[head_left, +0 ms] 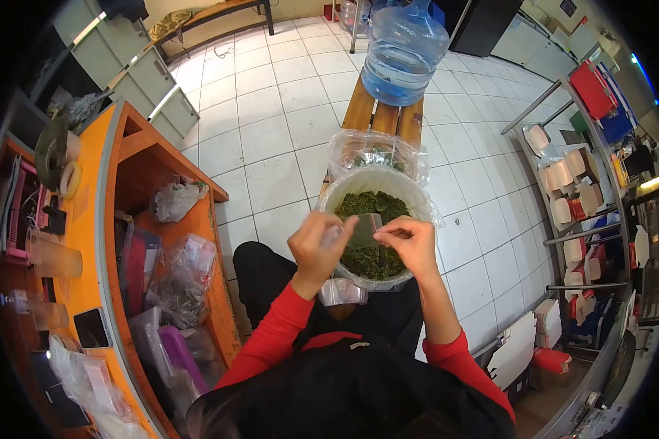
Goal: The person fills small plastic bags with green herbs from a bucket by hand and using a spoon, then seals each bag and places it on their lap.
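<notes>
A small clear zip bag with a reddish strip along its top edge is stretched between my hands. My left hand is closed on its left side, slightly blurred, with some clear plastic also showing at the fingers. The fingertips of my right hand pinch the bag's right edge. Right below is a round tub lined with clear plastic, holding dark green chopped leaves. Behind the tub, a clear plastic bag with some green in it lies on the wooden bench. Another clear plastic packet lies near my lap.
A large blue water jug stands on the bench. On the left is an orange counter with a phone, plastic cups and bags. To the right, a metal rack holds folded cartons.
</notes>
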The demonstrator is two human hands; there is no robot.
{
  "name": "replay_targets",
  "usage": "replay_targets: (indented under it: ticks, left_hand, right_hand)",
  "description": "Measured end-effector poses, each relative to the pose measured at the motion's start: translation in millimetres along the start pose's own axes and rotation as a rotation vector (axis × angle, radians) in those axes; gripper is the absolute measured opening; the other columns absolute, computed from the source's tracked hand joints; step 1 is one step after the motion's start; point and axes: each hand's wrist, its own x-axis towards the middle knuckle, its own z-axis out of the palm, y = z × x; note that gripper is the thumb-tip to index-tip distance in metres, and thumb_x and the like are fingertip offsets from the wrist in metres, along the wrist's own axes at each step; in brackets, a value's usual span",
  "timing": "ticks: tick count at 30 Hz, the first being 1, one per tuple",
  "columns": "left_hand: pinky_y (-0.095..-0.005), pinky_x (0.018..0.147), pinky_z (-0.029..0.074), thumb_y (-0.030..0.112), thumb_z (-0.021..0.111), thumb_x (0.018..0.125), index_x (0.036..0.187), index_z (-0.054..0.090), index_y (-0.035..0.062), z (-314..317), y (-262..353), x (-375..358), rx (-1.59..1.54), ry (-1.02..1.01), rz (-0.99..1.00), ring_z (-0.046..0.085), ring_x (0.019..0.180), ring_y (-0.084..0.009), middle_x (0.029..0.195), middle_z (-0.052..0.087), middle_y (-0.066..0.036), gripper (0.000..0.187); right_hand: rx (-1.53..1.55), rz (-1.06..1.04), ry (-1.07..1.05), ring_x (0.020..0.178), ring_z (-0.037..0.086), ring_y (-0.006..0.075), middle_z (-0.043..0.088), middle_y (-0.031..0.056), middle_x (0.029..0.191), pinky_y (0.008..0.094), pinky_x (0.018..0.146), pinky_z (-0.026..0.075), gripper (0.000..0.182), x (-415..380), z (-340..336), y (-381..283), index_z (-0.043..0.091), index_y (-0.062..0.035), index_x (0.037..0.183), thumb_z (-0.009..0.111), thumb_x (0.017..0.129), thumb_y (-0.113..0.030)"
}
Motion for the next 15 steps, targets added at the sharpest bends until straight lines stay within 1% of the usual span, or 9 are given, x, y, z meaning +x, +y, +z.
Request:
replay_targets:
  ticks: [1, 2, 4, 5, 8, 9, 12, 14, 15]
  left_hand:
    - [-0.0269, 0.055, 0.048, 0.009, 0.084, 0.067, 0.084, 0.071, 0.0005, -1.8, -4.5, -6.5, -0.069, -0.171, 0.027, 0.062, 0.06, -0.018, 0.079, 0.068, -0.009, 0.023]
    - [-0.026, 0.057, 0.048, 0.008, 0.083, 0.068, 0.084, 0.07, -0.0001, 0.6, -4.4, -11.7, -0.166, -0.207, -0.009, 0.061, 0.061, -0.0163, 0.077, 0.067, -0.009, 0.022]
    - [-0.024, 0.06, 0.047, 0.005, 0.082, 0.07, 0.083, 0.069, -0.0014, 7.5, 5.2, -13.2, -0.361, -0.274, -0.076, 0.06, 0.063, -0.013, 0.075, 0.066, -0.009, 0.019]
    - [-0.0238, 0.063, 0.048, 0.004, 0.077, 0.076, 0.083, 0.07, -0.0024, 5.1, 7.0, -15.7, -0.42, -0.332, -0.16, 0.06, 0.067, -0.0102, 0.075, 0.068, -0.008, 0.013]
    - [-0.0258, 0.063, 0.051, 0.008, 0.074, 0.079, 0.091, 0.072, -0.0008, 3.9, -12.6, -23.2, -0.533, -0.495, -0.449, 0.066, 0.072, -0.0127, 0.078, 0.071, -0.008, 0.015]
    - [-0.0265, 0.064, 0.051, 0.006, 0.069, 0.082, 0.093, 0.073, -0.0006, 0.1, -14.4, -18.3, -0.495, -0.533, -0.438, 0.067, 0.072, -0.0151, 0.082, 0.071, -0.01, 0.014]
    - [-0.0263, 0.061, 0.049, 0.004, 0.068, 0.082, 0.089, 0.07, -0.0034, -7.6, -11.8, -6.9, -0.372, -0.583, -0.302, 0.063, 0.067, -0.0118, 0.077, 0.07, -0.01, 0.01]
    - [-0.0282, 0.059, 0.049, 0.003, 0.068, 0.079, 0.086, 0.069, -0.0031, -14.8, 2.2, -1.1, -0.155, -0.605, -0.053, 0.064, 0.064, -0.0173, 0.073, 0.067, -0.012, 0.009]
    - [-0.0292, 0.057, 0.048, 0.002, 0.068, 0.077, 0.085, 0.068, -0.003, -16.6, 7.1, 0.9, -0.046, -0.613, 0.072, 0.064, 0.062, -0.0201, 0.071, 0.066, -0.013, 0.009]
  right_hand:
    - [0.065, 0.098, -0.008, 0.059, 0.059, 0.0078, 0.066, 0.0037, 0.069, 0.0207, 0.056, 0.046, 0.013, -2.5, 2.1, 5.2, 0.07, 0.0016, 0.079, 0.079, 0.071, -0.003]
    - [0.132, 0.195, -0.018, 0.06, 0.06, 0.0072, 0.066, 0.0035, 0.067, 0.0209, 0.057, 0.047, 0.013, -5.3, 4.7, 10.4, 0.07, 0.0017, 0.079, 0.079, 0.07, -0.003]
    - [0.142, 0.169, -0.062, 0.061, 0.061, 0.0069, 0.066, 0.0035, 0.066, 0.021, 0.057, 0.048, 0.011, -12.0, 12.9, 18.6, 0.07, 0.0022, 0.077, 0.079, 0.071, -0.002]
    - [0.145, 0.152, -0.079, 0.061, 0.061, 0.0067, 0.066, 0.0035, 0.066, 0.021, 0.056, 0.048, 0.011, -12.5, 15.7, 20.9, 0.07, 0.0024, 0.075, 0.078, 0.072, -0.002]
    - [0.168, 0.265, -0.125, 0.06, 0.062, 0.0076, 0.067, 0.0056, 0.067, 0.0207, 0.055, 0.048, 0.012, -15.7, 17.0, -0.7, 0.068, 0.0037, 0.074, 0.078, 0.074, -0.003]
    - [0.269, 0.23, -0.132, 0.06, 0.063, 0.0079, 0.068, 0.0072, 0.069, 0.0205, 0.054, 0.048, 0.01, -16.7, 17.3, 0.7, 0.067, 0.0049, 0.077, 0.075, 0.076, -0.002]
    - [0.227, 0.195, -0.08, 0.055, 0.061, 0.0098, 0.066, 0.0084, 0.064, 0.0234, 0.052, 0.047, 0.008, -19.8, 24.9, -0.6, 0.065, 0.0047, 0.079, 0.07, 0.08, -0.002]
    - [-0.168, -0.051, -0.114, 0.049, 0.058, 0.0146, 0.06, 0.0105, 0.059, 0.0279, 0.049, 0.044, 0.008, -26.1, 25.2, -11.3, 0.063, 0.003, 0.079, 0.065, 0.081, -0.005]
    - [-0.198, -0.064, -0.12, 0.046, 0.054, 0.0203, 0.056, 0.0126, 0.057, 0.0318, 0.047, 0.041, 0.011, -29.5, 25.1, -9.7, 0.06, 0.0015, 0.074, 0.063, 0.08, -0.007]
